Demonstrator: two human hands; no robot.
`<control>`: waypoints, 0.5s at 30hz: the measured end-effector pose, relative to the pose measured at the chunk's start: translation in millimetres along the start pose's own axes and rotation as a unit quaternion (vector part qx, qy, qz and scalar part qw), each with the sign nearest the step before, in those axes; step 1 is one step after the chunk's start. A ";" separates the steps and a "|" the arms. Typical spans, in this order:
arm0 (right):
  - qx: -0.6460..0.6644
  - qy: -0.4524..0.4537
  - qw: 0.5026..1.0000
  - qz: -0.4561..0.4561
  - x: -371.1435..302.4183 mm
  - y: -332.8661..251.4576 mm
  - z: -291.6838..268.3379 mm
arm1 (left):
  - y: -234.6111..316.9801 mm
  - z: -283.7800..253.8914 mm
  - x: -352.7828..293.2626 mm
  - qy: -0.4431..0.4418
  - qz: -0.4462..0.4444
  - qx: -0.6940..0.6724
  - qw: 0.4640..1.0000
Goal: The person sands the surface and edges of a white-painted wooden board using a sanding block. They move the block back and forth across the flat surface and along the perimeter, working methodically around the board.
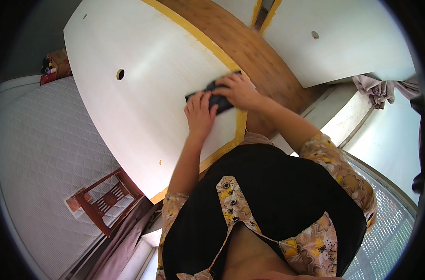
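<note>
- White panel [142, 93], edged in yellow, with a round hole [120, 74]; lies over a brown wooden surface [250, 51].
- Dark flat pad [212, 98], possibly a sanding block — too blurred to tell — sits on the panel near its yellow corner.
- Left hand [199, 114]: fingers laid flat, pressing the pad's near end.
- Right hand [240, 91]: curled over the pad's far end, gripping it.
- Red wooden chair [105, 200] below, on a quilted white mattress [39, 140].
</note>
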State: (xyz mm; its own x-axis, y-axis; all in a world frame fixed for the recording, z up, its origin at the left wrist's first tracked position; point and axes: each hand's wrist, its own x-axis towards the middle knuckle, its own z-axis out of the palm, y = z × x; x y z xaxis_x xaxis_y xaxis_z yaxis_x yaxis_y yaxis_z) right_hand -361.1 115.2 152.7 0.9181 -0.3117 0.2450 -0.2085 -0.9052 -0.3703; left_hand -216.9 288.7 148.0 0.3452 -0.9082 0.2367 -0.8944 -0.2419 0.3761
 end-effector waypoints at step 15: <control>0.056 0.036 0.991 -0.113 45.4 -22.7 27.7 | -32.4 -28.0 -15.4 0.010 -0.062 0.050 0.997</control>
State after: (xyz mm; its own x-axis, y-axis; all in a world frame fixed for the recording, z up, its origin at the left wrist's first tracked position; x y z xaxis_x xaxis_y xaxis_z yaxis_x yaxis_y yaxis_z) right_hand -305.4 129.6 147.4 0.9101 -0.1270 0.3945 0.0432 -0.9177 -0.3950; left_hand -185.2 320.1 157.2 0.4586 -0.8630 0.2119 -0.8684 -0.3847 0.3127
